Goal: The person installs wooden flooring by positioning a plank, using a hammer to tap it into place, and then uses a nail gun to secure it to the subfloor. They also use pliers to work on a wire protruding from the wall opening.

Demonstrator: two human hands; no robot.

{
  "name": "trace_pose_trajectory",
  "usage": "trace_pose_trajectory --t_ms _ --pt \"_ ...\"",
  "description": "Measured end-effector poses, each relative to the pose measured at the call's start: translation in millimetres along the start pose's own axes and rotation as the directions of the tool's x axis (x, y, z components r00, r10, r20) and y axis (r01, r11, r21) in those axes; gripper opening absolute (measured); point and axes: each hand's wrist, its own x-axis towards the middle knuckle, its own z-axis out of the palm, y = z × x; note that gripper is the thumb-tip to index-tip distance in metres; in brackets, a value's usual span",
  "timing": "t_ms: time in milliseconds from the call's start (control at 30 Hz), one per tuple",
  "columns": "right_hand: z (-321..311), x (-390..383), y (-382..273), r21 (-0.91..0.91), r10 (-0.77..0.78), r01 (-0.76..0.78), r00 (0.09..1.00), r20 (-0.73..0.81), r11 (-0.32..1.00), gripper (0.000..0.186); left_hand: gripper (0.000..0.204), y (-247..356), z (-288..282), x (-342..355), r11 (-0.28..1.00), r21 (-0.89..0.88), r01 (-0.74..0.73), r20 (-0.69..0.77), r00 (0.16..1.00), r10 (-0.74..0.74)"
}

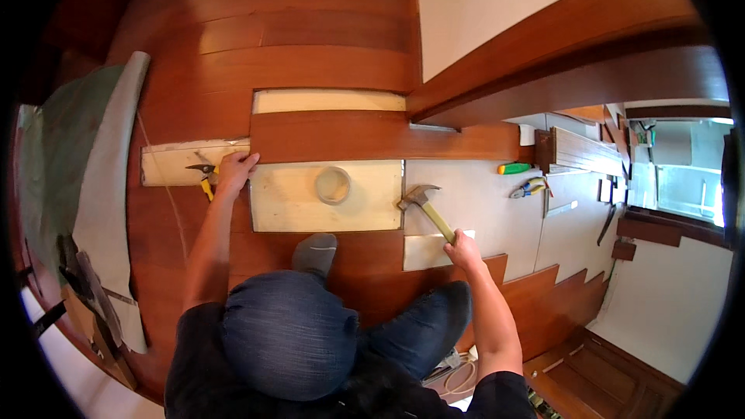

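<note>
While the hammer is gripped by its handle in the right hand, the left hand is placed near the end of the long plank, which lies between two bare gaps in the floor; whether the adjacent yellow-handled pliers are held cannot be told. The left hand could be struck by a misaimed blow, and the tub overturned by a low swing.

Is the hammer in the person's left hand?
No, the right hand grips the hammer by its handle.

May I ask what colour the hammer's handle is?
The handle is yellowish-green, best seen in the head view.
</note>
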Motion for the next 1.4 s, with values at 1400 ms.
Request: trace_pose_trajectory --t_ms 1400 --pt "-10.1 35.2 27.8 -0.057 -0.093 0.098 0.992 0.08 0.994 0.045 0.032 -36.1 1.5 17.5 0.94 -0.34 0.018 -0.039 0.999 -0.034"
